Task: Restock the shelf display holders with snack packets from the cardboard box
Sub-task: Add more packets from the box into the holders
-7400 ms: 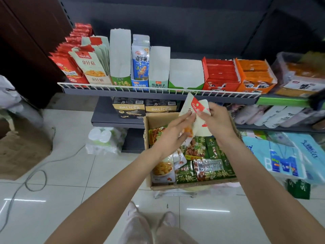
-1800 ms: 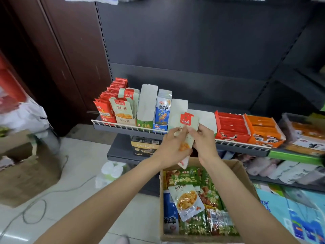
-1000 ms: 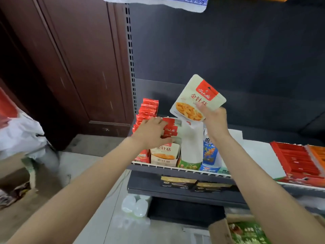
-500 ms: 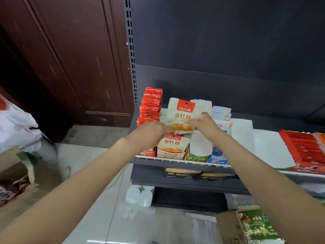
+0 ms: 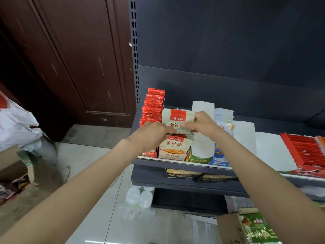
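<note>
So, both arms stretched out to the top shelf (image 5: 175,162), meeting over the display holder (image 5: 173,155).

Left hand (image 5: 154,132) and right hand (image 5: 200,123) pinch a cream snack packet (image 5: 177,118) by its sides, upright, just above the holder's other packets.

Both hands, left (image 5: 154,132) and right (image 5: 202,123), hold a cream snack packet (image 5: 177,120) upright over its shelf display holder (image 5: 173,154).

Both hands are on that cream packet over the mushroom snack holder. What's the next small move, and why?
Probably lower the cream packet straight down into the display holder behind the front packet. The left hand and right hand hold it upright above the holder, its lower edge just at the opening, so it seems lined up but not yet seated.
</note>
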